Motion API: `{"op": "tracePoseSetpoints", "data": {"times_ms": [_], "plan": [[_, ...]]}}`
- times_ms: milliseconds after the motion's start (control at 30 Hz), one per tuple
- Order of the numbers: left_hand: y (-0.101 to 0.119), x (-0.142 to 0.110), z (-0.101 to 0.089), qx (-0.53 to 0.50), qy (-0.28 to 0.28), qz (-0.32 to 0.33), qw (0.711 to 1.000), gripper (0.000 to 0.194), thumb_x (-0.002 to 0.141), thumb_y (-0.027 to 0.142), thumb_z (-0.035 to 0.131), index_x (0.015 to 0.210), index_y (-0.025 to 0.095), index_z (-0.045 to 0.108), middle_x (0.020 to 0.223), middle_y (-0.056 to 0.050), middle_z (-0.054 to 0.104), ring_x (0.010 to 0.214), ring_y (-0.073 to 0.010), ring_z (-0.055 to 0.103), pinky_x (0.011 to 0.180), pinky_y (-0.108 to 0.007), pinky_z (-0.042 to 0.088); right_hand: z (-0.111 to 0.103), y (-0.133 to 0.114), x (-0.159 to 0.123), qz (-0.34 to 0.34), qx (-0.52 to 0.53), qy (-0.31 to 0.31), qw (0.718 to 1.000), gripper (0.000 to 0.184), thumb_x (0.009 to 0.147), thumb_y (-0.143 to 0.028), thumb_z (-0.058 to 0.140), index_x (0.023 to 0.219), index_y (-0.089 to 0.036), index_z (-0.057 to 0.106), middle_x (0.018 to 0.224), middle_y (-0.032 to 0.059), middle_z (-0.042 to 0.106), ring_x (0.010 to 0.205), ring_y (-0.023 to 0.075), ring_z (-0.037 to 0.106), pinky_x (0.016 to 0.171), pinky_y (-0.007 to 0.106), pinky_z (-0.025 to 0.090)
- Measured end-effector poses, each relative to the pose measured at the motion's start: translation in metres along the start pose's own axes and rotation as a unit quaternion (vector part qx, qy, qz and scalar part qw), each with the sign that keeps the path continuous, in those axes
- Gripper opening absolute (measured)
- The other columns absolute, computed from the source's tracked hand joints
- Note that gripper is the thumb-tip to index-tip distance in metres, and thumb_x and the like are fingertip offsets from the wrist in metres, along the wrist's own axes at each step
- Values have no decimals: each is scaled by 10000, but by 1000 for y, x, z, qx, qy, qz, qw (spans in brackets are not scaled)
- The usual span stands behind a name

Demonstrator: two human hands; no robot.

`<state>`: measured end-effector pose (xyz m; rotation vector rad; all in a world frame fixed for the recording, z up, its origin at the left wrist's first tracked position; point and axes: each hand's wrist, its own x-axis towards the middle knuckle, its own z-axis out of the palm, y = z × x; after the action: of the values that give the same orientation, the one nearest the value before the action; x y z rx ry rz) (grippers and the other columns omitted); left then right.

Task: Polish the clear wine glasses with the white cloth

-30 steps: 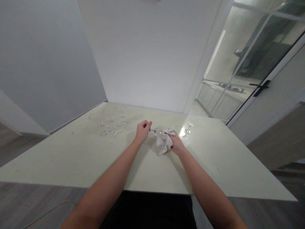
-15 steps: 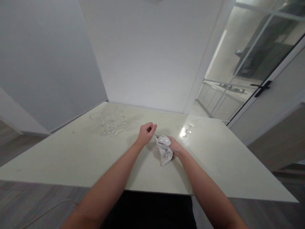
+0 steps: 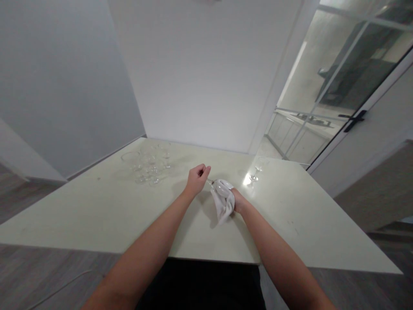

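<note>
Wineglass (image 3: 222,188) | left hand (image 3: 197,178) curled at stem (image 3: 210,182) | right hand (image 3: 238,200) holding cloth (image 3: 225,207)

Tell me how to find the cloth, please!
Find the pale table. Over its middle, the right hand holds the cloth around the bowl of a glass. The cloth is whitish and crumpled, while the glass is shiny and see-through.
</note>
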<state>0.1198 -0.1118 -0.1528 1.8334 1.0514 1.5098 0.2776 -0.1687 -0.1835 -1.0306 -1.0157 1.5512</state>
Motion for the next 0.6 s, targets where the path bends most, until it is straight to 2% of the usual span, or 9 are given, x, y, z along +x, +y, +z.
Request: {"op": "tracePoseSetpoints", "data": {"times_ms": [67, 167, 267, 400, 500, 600], "plan": [[0, 0, 0, -7, 3, -1, 1000, 411, 845, 446, 503, 539, 190, 400, 503, 37, 363, 517, -106, 355, 529, -255, 284, 0, -2, -1, 16, 22, -5, 1000, 344, 582, -403, 774, 818, -166, 693, 704, 19, 688, 631, 153, 593, 642, 272, 470], [2, -1, -1, -11, 5, 1, 1000, 415, 852, 438, 501, 536, 188, 404, 506, 37, 365, 516, -105, 355, 527, -256, 281, -2, -6, -3, 8, -9, -35, 999, 331, 590, -384, 783, 821, -159, 709, 736, 19, 697, 648, 142, 591, 678, 270, 463], [2, -2, -1, -8, 0, 6, 1000, 413, 860, 430, 496, 536, 187, 413, 507, 36, 369, 514, -105, 355, 524, -256, 279, -5, -10, -4, -38, -62, -67, 995, 312, 599, -378, 781, 812, -161, 711, 730, 5, 682, 662, 132, 571, 700, 264, 444], [2, -4, 0, 4, -19, 9, 1000, 405, 862, 421, 501, 542, 186, 422, 508, 38, 370, 511, -104, 358, 525, -257, 278, -11, -10, 0, -107, -118, -76, 984, 316, 575, -340, 788, 827, -172, 696, 751, -11, 658, 698, 132, 545, 721, 258, 417], [2, -5, 0, 15, -13, 12, 1000, 400, 863, 409, 505, 544, 186, 411, 510, 40, 360, 514, -103, 349, 528, -258, 274, -13, -3, 6, -73, -118, -56, 989, 286, 594, -368, 763, 771, -164, 669, 696, -17, 619, 648, 129, 507, 688, 272, 411], [2, -5, 1, 15, 0, 11, 1000, 397, 862, 400, 506, 545, 186, 399, 514, 41, 355, 520, -102, 345, 530, -256, 272, -12, 5, 8, -21, -75, -19, 997, 307, 604, -398, 753, 793, -175, 658, 699, -6, 616, 634, 141, 503, 667, 297, 425]]}}
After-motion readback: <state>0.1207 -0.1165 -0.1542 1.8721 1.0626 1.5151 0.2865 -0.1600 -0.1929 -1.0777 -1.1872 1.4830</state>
